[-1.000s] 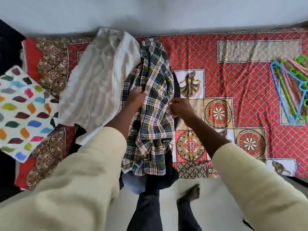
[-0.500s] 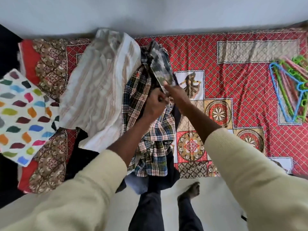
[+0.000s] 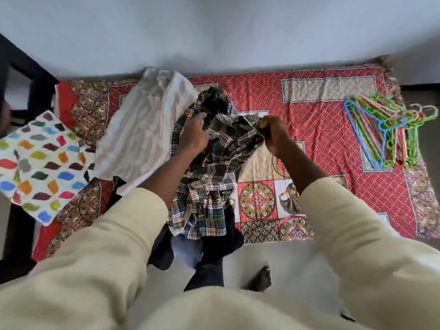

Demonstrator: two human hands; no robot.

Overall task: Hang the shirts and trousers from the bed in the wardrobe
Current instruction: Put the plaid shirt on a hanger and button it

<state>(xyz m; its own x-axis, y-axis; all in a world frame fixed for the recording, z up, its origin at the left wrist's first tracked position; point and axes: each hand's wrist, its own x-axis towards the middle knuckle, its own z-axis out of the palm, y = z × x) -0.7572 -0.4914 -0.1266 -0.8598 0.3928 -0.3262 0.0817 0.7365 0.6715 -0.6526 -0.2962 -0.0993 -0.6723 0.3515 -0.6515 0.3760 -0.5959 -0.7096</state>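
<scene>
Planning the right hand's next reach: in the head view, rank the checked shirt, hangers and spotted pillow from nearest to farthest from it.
1. Checked shirt, gripped by the right hand.
2. Hangers, on the bed's right.
3. Spotted pillow, far left.

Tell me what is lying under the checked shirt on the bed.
Dark garments and a pale blue one stick out below the checked shirt, which both hands grip, left hand, right hand. What they are, and anything further beneath, is covered.
</scene>
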